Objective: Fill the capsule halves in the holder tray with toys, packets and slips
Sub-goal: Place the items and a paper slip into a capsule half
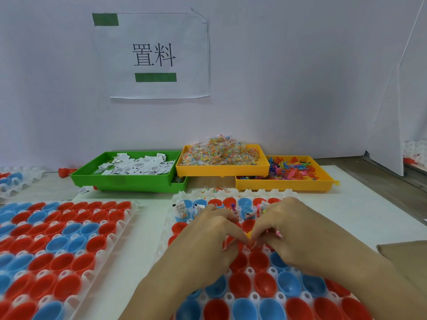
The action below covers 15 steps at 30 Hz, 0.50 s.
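Note:
A white holder tray (167,218) in front of me holds red and blue capsule halves (261,285). Its far row has halves with slips and small toys inside (182,210). My left hand (208,241) and my right hand (291,232) meet over the tray's second and third rows, fingertips together. Both have curled fingers pinching small items; pink and yellow bits (278,234) show at the right fingertips. What the left hand holds is hidden.
A second tray of capsule halves (69,239) lies at the left. Behind stand a green bin of paper slips (129,172), a yellow bin of candy packets (221,158) and a yellow bin of plastic toys (291,174). Cardboard (406,257) sits at the right.

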{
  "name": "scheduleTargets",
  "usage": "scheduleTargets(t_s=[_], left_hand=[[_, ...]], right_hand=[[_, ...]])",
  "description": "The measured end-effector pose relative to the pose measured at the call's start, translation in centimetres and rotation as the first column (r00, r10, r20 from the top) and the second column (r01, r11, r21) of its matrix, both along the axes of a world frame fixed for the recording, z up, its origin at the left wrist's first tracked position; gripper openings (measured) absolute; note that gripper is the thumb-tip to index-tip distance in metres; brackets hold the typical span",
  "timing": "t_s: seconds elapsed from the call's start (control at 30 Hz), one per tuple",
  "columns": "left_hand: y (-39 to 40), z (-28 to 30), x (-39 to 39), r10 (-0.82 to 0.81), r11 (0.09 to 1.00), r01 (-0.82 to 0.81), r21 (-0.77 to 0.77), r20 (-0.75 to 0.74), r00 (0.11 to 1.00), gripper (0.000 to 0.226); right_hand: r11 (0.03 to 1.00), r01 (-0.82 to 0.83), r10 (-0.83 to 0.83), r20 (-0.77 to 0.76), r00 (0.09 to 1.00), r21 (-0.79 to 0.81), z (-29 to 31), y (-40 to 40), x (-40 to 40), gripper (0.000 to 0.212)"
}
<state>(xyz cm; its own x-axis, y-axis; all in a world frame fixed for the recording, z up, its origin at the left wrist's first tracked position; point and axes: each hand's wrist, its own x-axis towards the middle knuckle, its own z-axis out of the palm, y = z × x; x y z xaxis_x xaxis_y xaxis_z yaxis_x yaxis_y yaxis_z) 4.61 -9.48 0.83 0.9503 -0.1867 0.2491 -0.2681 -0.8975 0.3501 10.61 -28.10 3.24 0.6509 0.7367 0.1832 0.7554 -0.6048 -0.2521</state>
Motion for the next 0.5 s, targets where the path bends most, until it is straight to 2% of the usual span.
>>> scheduleTargets(t_s=[0.23, 0.4, 0.5], left_hand=[[0.3, -0.5, 0.3, -0.023, 0.996, 0.027, -0.082, 0.051, 0.998, 0.025], [1.1, 0.8, 0.5, 0.006, 0.957, 0.039, -0.289, 0.153, 0.988, 0.026], [2.2, 1.4, 0.5, 0.109, 0.890, -0.011, -0.455, 0.189, 0.976, 0.026]], right_hand=[[1.000, 0.009, -0.009, 0.029, 1.000, 0.020, 0.1, -0.1, 0.2, 0.022], [0.985, 0.003, -0.007, 0.021, 1.000, 0.171, 0.4, -0.8, 0.4, 0.015], [0.957, 0.009, 0.002, -0.037, 0.999, 0.291, 0.4, -1.0, 0.6, 0.014]])
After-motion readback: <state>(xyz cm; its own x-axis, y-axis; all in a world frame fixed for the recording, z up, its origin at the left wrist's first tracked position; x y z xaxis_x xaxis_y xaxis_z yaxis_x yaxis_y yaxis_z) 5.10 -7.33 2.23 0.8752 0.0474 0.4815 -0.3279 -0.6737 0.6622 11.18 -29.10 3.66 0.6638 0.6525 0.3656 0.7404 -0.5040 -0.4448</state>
